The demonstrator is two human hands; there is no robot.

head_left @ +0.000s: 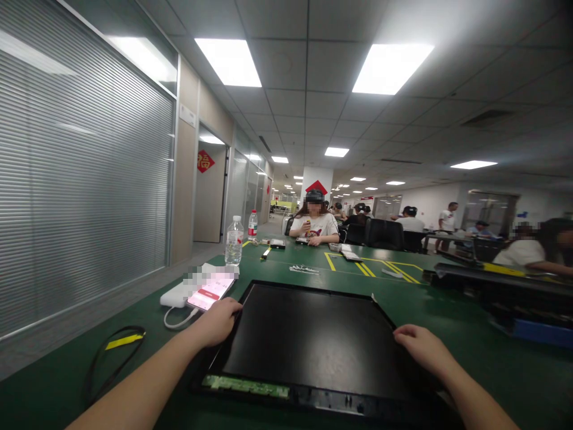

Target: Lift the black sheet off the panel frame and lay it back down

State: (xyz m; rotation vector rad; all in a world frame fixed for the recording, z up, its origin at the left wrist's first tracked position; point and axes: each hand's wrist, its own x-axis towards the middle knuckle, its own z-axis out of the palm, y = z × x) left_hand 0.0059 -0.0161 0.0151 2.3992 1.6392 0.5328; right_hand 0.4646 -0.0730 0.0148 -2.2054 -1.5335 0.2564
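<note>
Across the near middle of the green surface [523,373], a wide black panel [313,340] is laid face up, its long sides running from near to far, and a strip of green circuit board [246,387] is exposed along its near left edge. The panel is held from both sides, presumably so that its weight is shared and its broad dark face is left untouched. By the left grip [219,324] the far part of the left edge is grasped, the fingers being curled over the rim and opened only about as wide as the frame is thick. By the right grip [422,346] the right edge is pinched in much the same way, with the fingertips bent onto the rim. What is done by the fingers beneath the frame is hidden, and whether the panel is raised slightly cannot be told. To the left, a lit phone [212,291] is rested against a white block [173,295], and a white cable [172,326] is looped beside them, probably set there to be out of the panel's way. Nearer on the left, a dark strap [96,373] is left in a loose loop, marked by a yellow strip [124,341]
</note>
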